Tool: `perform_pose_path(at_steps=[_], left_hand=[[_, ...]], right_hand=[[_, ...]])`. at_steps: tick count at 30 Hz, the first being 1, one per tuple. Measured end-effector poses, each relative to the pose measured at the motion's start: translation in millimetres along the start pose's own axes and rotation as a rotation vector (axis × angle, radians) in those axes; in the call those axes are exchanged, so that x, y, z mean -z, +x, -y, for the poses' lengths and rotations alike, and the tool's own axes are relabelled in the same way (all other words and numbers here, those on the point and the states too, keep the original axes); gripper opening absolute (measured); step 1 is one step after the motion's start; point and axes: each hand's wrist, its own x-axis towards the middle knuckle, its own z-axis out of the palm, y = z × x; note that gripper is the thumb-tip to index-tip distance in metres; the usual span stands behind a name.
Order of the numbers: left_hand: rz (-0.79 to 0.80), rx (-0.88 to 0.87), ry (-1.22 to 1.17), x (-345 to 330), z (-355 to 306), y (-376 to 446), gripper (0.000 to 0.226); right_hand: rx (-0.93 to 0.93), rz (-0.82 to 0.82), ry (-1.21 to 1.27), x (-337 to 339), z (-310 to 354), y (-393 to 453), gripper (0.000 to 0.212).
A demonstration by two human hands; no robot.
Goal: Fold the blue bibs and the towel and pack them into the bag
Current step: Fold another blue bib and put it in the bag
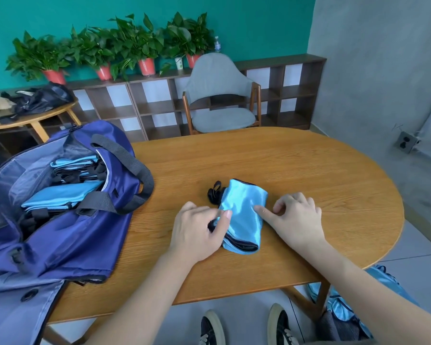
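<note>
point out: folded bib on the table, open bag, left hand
folded bib (244, 210): head view, middle of its shiny blue top face
open bag (67, 235): head view, navy outer side panel
left hand (197, 230): head view, back of the hand

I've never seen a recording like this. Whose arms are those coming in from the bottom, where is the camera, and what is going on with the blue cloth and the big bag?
There is no machine here. The camera sits on a person's head and looks forward and down, so the two bare arms are that person's own, and their shoes show below the table edge.

On the wooden table lies a folded blue bib, shiny light blue with black edging and black straps poking out at its far left. The left hand pinches the bib's left edge, while the right hand presses one straight finger on the cloth, the other fingers curled.

To the left stands an open dark blue bag with black handles; several folded blue bibs already lie inside. More light blue cloth hangs below the table's right edge. No towel can be made out for certain.
</note>
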Motion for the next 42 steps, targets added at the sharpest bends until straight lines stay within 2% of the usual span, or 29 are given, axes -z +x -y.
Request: perform_pose_path(at_steps=[3, 6, 9, 14, 16, 18, 24, 29, 33, 35, 39, 42], left_hand=[[0.003, 0.041, -0.25, 6.6, 1.5, -3.1, 0.068], [-0.101, 0.13, -0.361, 11.9, 2.0, -0.2, 0.046], [-0.114, 0.136, -0.281, 8.6, 2.9, 4.7, 0.027], [0.145, 0.066, -0.162, -3.0, 6.8, 3.8, 0.023], [0.188, 0.049, -0.063, -6.6, 6.2, 2.0, 0.023], [0.179, 0.037, 0.031, -9.0, 4.3, 1.3, 0.025], [0.044, 0.075, 0.387, -19.6, -16.5, 4.7, 0.036], [0.011, 0.116, 0.472, -22.2, -26.6, 7.9, 0.045], [-0.023, 0.13, 0.405, -23.2, -24.5, 6.2, 0.041], [-0.044, 0.134, 0.333, -23.7, -20.2, 6.3, 0.037], [-0.089, 0.185, 0.105, -20.5, -14.6, 8.9, 0.027], [-0.085, 0.338, -0.117, -13.7, -7.5, 11.1, 0.013]], right_hand=[[0.012, 0.074, -0.016, 0.7, 1.1, 3.3, 0.052], [0.032, 0.108, 0.026, 3.1, -0.3, 3.6, 0.054], [0.043, 0.13, 0.034, 4.6, 1.5, 2.9, 0.065], [0.109, 0.147, 0.0, 3.1, 4.0, 3.2, 0.063], [0.115, 0.144, -0.005, 2.3, 4.5, 3.3, 0.069], [0.103, 0.124, -0.004, 0.7, 4.1, 3.5, 0.071], [0.066, 0.105, 0.069, -1.1, 3.7, 5.2, 0.04], [0.075, 0.144, 0.058, 3.4, 9.3, 3.2, 0.039], [0.15, 0.147, -0.084, -2.0, 10.0, -1.7, 0.06], [0.184, 0.15, -0.1, -3.9, 10.5, -2.1, 0.063], [0.273, 0.162, 0.06, -5.4, 6.6, 0.9, 0.038], [0.318, 0.172, 0.275, -0.8, 7.9, -4.3, 0.022]])
